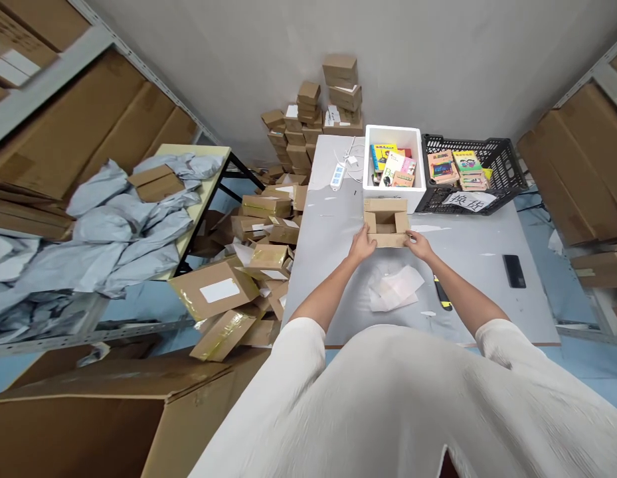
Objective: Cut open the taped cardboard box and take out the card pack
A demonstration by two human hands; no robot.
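A small open cardboard box (386,239) is on the table in front of the white bin, its flaps folded outward and its inside showing dark. My left hand (362,245) grips its near left corner, fingers closed on the cardboard. At the near right corner my right hand (418,245) pinches the flap edge. Between my forearms lies a crumpled sheet of thin whitish wrapping (395,289). A black and yellow utility knife (442,293) rests beside my right forearm, apart from the hand.
A white foam bin (418,159) and a black crate (512,174) hold books at the table's back. A phone (514,271) lies right, a power strip (337,176) back left. Taped cartons (221,289) crowd the floor left; grey parcels (103,226) cover another table.
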